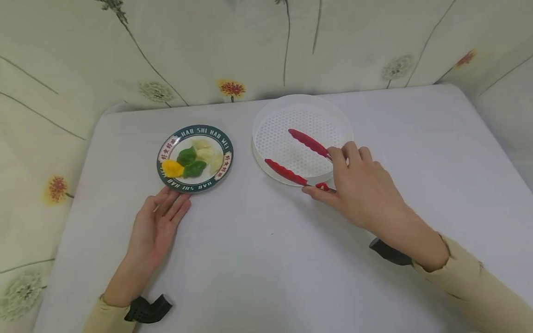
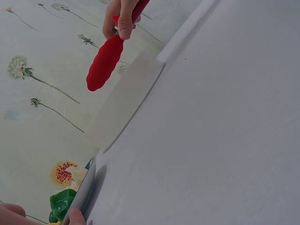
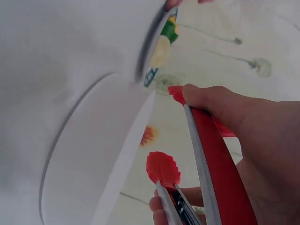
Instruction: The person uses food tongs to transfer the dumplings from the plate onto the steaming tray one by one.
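My right hand grips a pair of red-tipped metal tongs. Their arms are spread apart above a round white basket with a perforated bottom, and nothing shows between the tips. My left hand is turned palm up, its extended fingers touching the near rim of a plate with a green lettered border. On that plate lie dumpling-like pieces: two green ones, a yellow one and several pale ones. The left wrist view shows the plate side-on, fingers at its edge.
A white cloth covers the table. Behind its far edge stands a wall or hanging with a flower print. The basket is to the right of the plate, with a gap between them. Dark devices sit at both wrists.
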`<state>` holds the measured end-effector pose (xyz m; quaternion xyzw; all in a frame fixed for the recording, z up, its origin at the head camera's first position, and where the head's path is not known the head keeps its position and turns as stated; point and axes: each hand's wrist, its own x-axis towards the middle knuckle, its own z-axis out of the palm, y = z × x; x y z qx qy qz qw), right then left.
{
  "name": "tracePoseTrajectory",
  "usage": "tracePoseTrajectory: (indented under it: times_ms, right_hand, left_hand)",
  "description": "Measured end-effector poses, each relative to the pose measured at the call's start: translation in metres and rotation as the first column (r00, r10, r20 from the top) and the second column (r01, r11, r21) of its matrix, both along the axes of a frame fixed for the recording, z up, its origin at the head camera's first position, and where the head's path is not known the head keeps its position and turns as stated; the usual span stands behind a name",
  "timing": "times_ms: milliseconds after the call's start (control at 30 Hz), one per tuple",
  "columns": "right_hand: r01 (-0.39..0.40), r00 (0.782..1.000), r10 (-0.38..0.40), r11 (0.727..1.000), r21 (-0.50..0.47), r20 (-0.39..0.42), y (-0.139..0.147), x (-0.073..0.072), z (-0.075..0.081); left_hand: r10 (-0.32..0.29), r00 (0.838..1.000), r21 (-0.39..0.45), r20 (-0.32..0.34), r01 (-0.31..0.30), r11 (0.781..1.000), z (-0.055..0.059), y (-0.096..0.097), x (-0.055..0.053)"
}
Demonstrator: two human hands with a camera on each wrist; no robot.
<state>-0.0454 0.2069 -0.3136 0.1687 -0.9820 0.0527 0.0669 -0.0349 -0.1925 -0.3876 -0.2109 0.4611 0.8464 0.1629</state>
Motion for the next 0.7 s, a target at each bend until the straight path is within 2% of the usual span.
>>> tracePoseTrajectory:
  times_ms: [133, 467, 700]
  right_hand:
    - [-0.029, 0.998, 0.028, 0.999, 0.02, 0.052, -0.011, -0.002, -0.001]
    - [-0.088, 0.994, 0.086, 0.995, 0.038, 0.063, -0.037, -0.008, -0.003]
    - [-0.104, 0.987, 0.098, 0.993, 0.047, 0.125, -0.06, -0.016, -0.006]
  left_hand:
    - [-0.005, 1.0, -0.007, -0.011, 0.005, 1.0, -0.001, 0.001, 0.0]
    - [-0.009, 1.0, -0.021, -0.016, 0.009, 1.0, 0.0, 0.001, 0.001]
    - [0.001, 1.0, -0.019, -0.008, -0.001, 1.0, 0.0, 0.002, 0.0]
